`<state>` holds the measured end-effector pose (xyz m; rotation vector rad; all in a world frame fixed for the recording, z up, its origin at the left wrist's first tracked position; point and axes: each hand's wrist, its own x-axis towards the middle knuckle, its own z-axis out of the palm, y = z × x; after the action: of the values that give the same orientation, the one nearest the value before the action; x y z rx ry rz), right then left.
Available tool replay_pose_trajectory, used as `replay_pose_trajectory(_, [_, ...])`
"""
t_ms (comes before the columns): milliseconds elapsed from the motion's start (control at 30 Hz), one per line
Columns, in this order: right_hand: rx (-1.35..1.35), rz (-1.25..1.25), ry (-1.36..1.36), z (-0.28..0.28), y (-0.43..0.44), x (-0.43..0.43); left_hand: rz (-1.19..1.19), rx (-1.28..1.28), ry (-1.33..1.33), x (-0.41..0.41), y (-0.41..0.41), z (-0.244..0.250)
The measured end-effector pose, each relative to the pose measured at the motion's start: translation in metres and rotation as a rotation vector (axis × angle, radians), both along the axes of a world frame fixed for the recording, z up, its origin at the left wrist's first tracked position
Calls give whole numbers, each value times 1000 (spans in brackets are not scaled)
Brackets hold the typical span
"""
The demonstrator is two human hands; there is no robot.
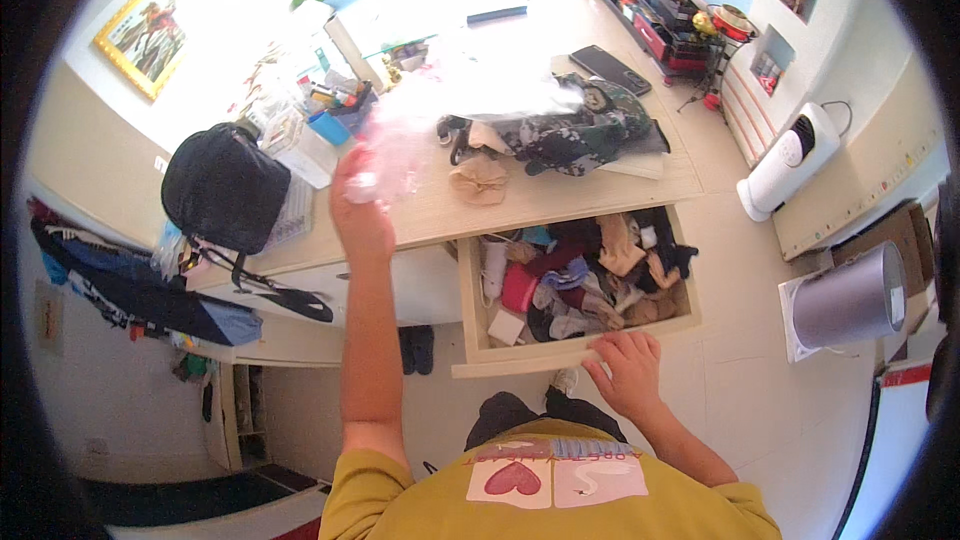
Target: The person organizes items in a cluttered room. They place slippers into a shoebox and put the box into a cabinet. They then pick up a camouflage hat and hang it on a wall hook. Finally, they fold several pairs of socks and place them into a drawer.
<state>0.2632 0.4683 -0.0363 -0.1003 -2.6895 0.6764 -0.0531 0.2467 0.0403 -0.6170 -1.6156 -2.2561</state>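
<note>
My left hand (361,217) is raised over the left part of the wooden cabinet top, holding a crumpled, see-through plastic bag (397,154) with pink on it; the bag is blurred and overexposed. My right hand (628,373) grips the top edge of the pulled-out drawer (525,366), near its right end. Inside the drawer lies a jumble of socks and small garments (577,277), with a white box (506,326) in the front left corner. A beige bunched cloth (478,181) and a camouflage garment (592,127) lie on the cabinet top (427,221).
A black backpack (225,187) stands at the left, its strap hanging over the edge. Behind it are a clear plastic container (300,146) and a blue cup (328,127). A dark phone (611,69) lies at the back. A white heater (787,157) and a grey cylinder (847,296) stand at the right.
</note>
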Motion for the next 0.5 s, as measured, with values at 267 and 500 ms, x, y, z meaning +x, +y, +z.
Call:
replay_pose_trajectory(267, [-335,240,-18,55,25,-15,-230,303,-270,36,-87,14])
replay_pose_trajectory(500, [-1102,460,27,130,-27,-146,-874,407,-502,116,-56,-27])
